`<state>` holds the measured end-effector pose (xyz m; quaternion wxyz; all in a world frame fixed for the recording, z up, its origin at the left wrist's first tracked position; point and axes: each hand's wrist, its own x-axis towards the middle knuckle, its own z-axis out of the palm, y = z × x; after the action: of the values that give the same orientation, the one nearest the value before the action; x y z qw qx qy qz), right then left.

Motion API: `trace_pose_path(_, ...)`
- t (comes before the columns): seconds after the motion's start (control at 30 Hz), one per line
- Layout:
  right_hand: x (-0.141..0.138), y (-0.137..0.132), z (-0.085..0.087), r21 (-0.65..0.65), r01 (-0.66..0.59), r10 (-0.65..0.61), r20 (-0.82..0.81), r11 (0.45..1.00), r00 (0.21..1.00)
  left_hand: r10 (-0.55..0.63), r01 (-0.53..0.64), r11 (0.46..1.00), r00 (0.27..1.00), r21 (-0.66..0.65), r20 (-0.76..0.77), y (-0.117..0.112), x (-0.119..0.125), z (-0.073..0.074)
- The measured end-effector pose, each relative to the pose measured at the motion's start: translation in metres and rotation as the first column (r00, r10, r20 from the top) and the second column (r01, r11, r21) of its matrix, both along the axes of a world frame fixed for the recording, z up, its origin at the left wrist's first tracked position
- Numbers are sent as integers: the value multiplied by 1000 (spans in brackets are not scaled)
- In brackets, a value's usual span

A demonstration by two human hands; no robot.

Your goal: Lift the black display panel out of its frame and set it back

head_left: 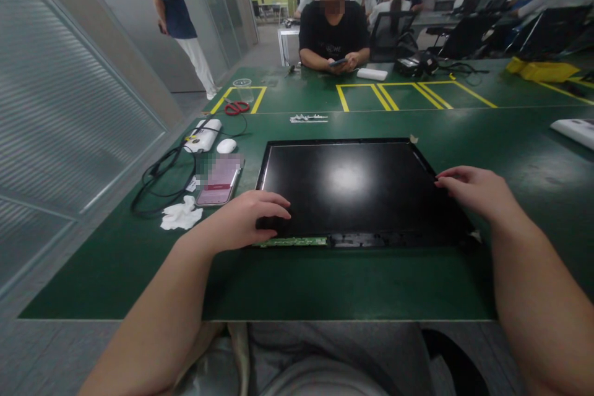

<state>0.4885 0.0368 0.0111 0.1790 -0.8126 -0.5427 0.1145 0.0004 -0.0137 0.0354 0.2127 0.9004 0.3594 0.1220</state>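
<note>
A black display panel [352, 192] lies flat on the green table [352, 288], a bright reflection in its middle. Along its near edge, at the left, runs a narrow green circuit board [297, 241]. My left hand [260, 216] rests over the panel's near left corner, fingers apart; whether its fingertips press the surface I cannot tell. At the right side, my right hand [473, 189] has its thumb and fingers pinched together on the panel's edge. Small pale tabs [414, 139] show at the far right and near right corners.
To the left are a phone [218, 182], crumpled tissue [182, 213], black cable [162, 167], a white earbud case [226, 146] and red-handled scissors [236, 108]. Small white strips [309, 118] lie beyond the panel. Across the table a person [334, 31] holds a phone.
</note>
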Motion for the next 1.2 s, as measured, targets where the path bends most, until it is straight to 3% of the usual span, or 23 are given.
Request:
trace_pose_path(0.53, -5, -1, 4, -5, 2, -2, 48, 1000, 999, -12, 12, 1000, 1000, 8, 12, 1, -1, -1)
trace_pose_path(0.7, -5, -1, 5, -19, 12, -12, 22, 1000, 1000, 37, -36, 999, 998, 14, -56, 4, -7, -1)
trace_pose_path(0.93, -8, -2, 8, -31, 20, -19, 13, 999, 1000, 119, -132, 986, 985, -102, -127, -4, -4, 7)
trace_pose_path(1.2, -9, -3, 9, -40, 27, -25, 27, 999, 999, 166, -183, 980, 970, -82, -178, -7, 2, 11)
